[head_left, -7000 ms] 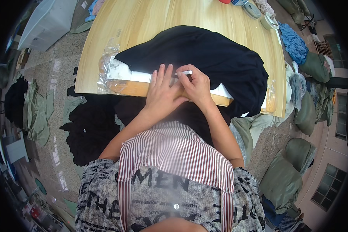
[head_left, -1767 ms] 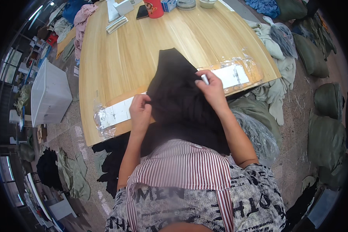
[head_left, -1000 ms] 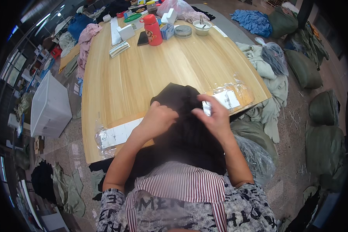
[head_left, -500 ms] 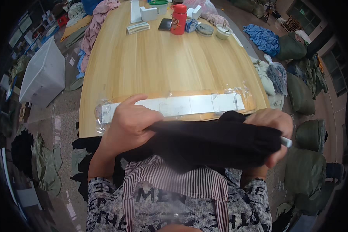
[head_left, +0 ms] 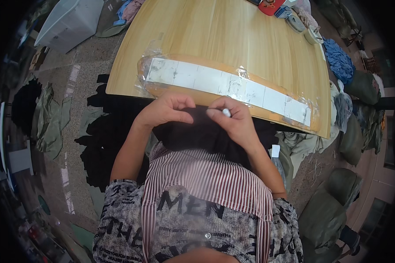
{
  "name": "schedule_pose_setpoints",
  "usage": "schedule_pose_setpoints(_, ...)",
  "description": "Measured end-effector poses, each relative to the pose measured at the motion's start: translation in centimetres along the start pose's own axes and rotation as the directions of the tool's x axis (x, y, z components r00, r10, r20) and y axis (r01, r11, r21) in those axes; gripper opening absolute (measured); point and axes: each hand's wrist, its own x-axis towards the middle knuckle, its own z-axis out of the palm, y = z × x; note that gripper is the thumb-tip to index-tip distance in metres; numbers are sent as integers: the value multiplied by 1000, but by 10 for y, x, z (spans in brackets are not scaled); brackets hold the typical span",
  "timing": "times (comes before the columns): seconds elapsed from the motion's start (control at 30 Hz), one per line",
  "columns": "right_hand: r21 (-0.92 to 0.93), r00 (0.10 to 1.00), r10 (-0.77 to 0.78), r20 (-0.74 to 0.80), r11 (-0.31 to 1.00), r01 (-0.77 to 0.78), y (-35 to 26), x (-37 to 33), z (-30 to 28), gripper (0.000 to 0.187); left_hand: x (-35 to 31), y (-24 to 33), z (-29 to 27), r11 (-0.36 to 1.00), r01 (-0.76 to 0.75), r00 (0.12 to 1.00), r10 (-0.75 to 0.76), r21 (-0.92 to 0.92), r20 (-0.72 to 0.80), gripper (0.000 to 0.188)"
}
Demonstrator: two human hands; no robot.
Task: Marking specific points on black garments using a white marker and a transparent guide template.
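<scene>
A black cloth garment point(head_left: 193, 136) hangs down in front of my striped apron, close to the table's near edge. My left hand point(head_left: 166, 110) pinches its upper edge between thumb and fingers. Close beside it, my right hand point(head_left: 238, 120) grips the same edge, thumb on top. A small white-ended stick point(head_left: 226, 112) pokes out between the right-hand fingers; the rest of it is hidden. Just beyond both hands, a white paper strip point(head_left: 219, 83) marked off in sections is taped flat along the table edge.
The wooden table point(head_left: 197, 30) stretches ahead, with a red bottle point(head_left: 271, 6), a tape roll point(head_left: 296, 24) and a bowl point(head_left: 313, 36) at its far right. Black cloth point(head_left: 114, 147) is heaped at left below it. A white bin point(head_left: 70, 24) and stuffed sacks point(head_left: 322, 215) stand on the floor.
My hands have come together from wide apart, and the cloth between them is no longer stretched sideways. The view has tilted down, so the table sits higher in the picture.
</scene>
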Motion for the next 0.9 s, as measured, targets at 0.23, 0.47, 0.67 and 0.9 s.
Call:
schedule_pose_setpoints(0.23,197,932,113,-344,979,-46,34,5,-48,7,-18,0,-34,929,6,976,75,370,-203,14)
schedule_pose_setpoints(0.47,-290,885,-27,-465,949,-123,69,22,-52,11,13,-6,-43,974,-33,835,151,226,-529,13)
schedule_pose_setpoints(0.67,-669,884,-174,-435,719,-187,68,33,-49,15,30,-12,-59,951,-38,758,228,308,-612,10)
schedule_pose_setpoints(0.9,-691,878,-166,-449,688,-223,70,37,-48,16,36,-5,-68,975,-20,789,152,221,-596,13)
